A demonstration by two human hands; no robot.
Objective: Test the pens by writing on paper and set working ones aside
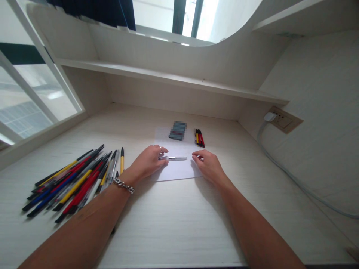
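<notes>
left hand (148, 161): seemingly pinching silver pen (176, 158) | right hand (208, 166): beside it

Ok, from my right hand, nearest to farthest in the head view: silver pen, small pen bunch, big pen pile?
From the right hand:
1. Silver pen, just to its left.
2. Small pen bunch, farther ahead.
3. Big pen pile, far off left.

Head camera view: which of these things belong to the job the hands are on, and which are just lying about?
Part of the job:
left hand, fingers at a silver pen
silver pen's white paper sheet
right hand, at the sheet's edge

Lying about:
heap of pens
small bunch of pens
blurred object
wall socket
</notes>
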